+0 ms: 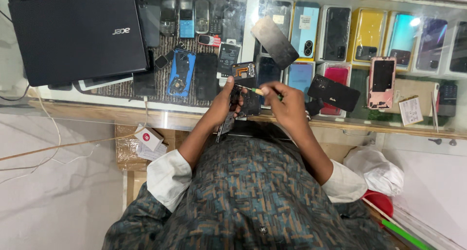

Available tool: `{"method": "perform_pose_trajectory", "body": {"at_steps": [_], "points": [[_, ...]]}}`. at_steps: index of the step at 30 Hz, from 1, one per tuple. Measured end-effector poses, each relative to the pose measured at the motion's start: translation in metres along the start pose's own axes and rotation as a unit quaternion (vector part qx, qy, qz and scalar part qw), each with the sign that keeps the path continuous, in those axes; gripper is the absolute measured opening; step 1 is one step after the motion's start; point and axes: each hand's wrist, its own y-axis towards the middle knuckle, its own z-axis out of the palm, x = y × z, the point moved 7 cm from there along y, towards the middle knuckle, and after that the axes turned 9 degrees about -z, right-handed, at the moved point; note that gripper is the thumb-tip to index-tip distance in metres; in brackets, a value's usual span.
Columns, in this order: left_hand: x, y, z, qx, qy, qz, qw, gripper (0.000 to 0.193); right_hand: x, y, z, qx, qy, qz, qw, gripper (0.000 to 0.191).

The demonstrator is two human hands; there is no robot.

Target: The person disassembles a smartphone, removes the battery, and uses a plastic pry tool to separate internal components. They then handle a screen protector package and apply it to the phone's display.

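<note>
My left hand [225, 100] grips an opened black phone [246, 87] with its back removed, held upright over the glass counter's near edge. My right hand [288, 101] holds a small screwdriver [253, 90] with a yellow-green handle. Its thin tip points left onto the phone's inner board. A black phone back cover [275, 41] lies tilted on the glass just beyond the hands. Another black phone [334, 92] lies to the right of my right hand.
A closed black laptop [78, 33] sits at the far left of the glass counter [160, 106]. Several phones lie on a mat, among them a blue opened one [181, 74]. A pink phone frame [382, 82] lies at right. Boxed phones show under the glass.
</note>
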Motion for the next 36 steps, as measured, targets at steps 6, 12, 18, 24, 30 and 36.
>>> {"method": "perform_pose_trajectory", "body": {"at_steps": [6,12,18,24,30,36], "points": [[0.002,-0.001,0.000,0.014,0.002,0.006,1.000,0.078,-0.003,-0.001,0.000,-0.022,0.032,-0.036,0.999,0.016],[-0.002,0.000,-0.001,0.008,0.002,0.028,1.000,0.082,0.018,-0.007,-0.009,-0.058,-0.007,-0.197,0.979,0.022],[-0.002,-0.001,-0.003,0.035,-0.057,0.003,0.998,0.089,0.005,-0.014,-0.007,-0.047,-0.038,-0.162,0.985,0.023],[-0.008,-0.002,0.004,0.136,-0.215,-0.025,0.967,0.098,-0.019,-0.022,-0.001,-0.024,-0.035,-0.121,0.992,0.019],[-0.010,0.003,-0.001,0.086,-0.178,-0.006,0.980,0.098,-0.047,-0.026,-0.003,0.002,-0.034,0.010,0.999,0.016],[-0.011,0.006,-0.003,0.052,-0.164,0.012,0.985,0.101,-0.031,-0.024,-0.011,-0.103,-0.139,-0.176,0.969,0.022]]}}
